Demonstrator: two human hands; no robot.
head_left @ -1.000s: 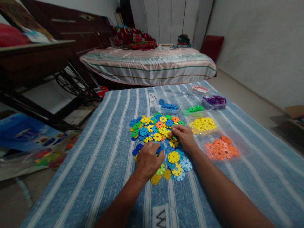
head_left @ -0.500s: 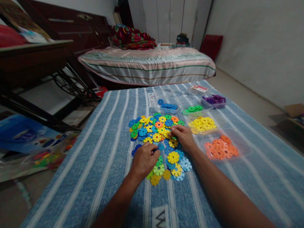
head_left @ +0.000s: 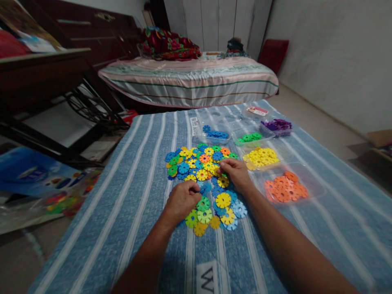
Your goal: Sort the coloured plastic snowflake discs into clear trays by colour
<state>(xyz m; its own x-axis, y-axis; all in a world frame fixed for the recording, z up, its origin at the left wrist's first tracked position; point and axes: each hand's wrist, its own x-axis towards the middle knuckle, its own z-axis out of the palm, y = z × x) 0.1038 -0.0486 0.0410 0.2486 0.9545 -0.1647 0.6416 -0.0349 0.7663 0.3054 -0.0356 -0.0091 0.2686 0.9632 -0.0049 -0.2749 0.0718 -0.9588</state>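
Fingers [head_left: 192,188] of left hand [head_left: 181,201] curled in, tips pinched at near-left edge of disc pile [head_left: 203,171], apparently on a blue disc, though exact piece hidden under knuckles. Fingers [head_left: 223,165] of right hand [head_left: 235,174] bunched together, pinching at a disc in middle of pile, colour not clear. Pile spread on striped cloth [head_left: 137,196], mixed blue, yellow, green, orange. Sorted trays beyond and to right: blue [head_left: 216,134], green [head_left: 249,139], purple [head_left: 277,125], yellow [head_left: 261,158], orange [head_left: 284,188]. Risks, as judged: toothed rims of neighbouring discs likely to snag and lift along with picked piece, ending in wrong tray; forearm [head_left: 275,232] lying close beside orange tray, apt to nudge it on soft cloth; dim light likely to confuse blue shades.
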